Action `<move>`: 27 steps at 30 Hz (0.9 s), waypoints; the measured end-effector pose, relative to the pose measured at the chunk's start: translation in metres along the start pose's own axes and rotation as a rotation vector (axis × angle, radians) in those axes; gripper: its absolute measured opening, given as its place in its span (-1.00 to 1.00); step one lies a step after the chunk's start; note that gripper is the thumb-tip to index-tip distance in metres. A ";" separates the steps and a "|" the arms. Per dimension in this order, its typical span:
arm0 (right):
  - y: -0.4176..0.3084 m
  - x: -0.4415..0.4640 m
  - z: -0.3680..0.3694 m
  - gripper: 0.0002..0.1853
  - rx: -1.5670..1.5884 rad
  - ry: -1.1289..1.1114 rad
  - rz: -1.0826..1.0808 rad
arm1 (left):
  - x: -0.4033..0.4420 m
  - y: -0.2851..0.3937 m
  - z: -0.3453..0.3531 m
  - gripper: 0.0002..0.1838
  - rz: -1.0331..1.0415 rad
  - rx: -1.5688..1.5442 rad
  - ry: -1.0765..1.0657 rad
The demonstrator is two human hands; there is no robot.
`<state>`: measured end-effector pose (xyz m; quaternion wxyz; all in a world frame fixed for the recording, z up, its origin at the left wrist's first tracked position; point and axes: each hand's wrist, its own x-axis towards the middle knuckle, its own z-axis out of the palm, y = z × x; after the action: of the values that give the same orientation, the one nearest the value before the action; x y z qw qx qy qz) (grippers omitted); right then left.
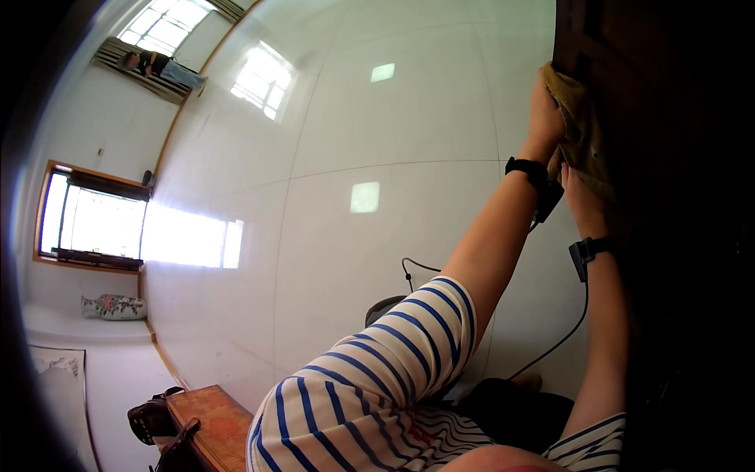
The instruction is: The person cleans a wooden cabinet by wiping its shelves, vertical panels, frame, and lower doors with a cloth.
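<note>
A brownish-yellow cloth (580, 118) hangs bunched against a dark surface at the upper right. My left hand (546, 114) is closed on the upper edge of this cloth, its fingertips partly hidden by the folds. Just below, my right hand (580, 195) grips the lower part of the cloth, with most of its fingers covered. Each wrist wears a black strap, the left strap (528, 168) and the right strap (591, 252), with a small device and a cable.
Dark furniture (586, 47) fills the right side, its details lost in shadow. Glossy pale tiles (409, 102) cover the floor. Farther off are a person (169, 71) by a window, a floral vase (118, 307) and a brown wooden piece (212, 421) with bags beside it.
</note>
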<state>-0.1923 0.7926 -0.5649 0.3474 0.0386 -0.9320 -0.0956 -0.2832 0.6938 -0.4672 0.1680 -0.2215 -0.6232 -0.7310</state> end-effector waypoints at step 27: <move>-0.013 -0.033 0.029 -0.58 0.159 -0.126 -0.041 | -0.033 -0.022 -0.007 -0.53 -0.144 0.111 0.017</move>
<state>-0.1863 0.7886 -0.6101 0.2817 0.0790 -0.9558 -0.0305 -0.2678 0.6897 -0.5036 0.1321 -0.1602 -0.6758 -0.7072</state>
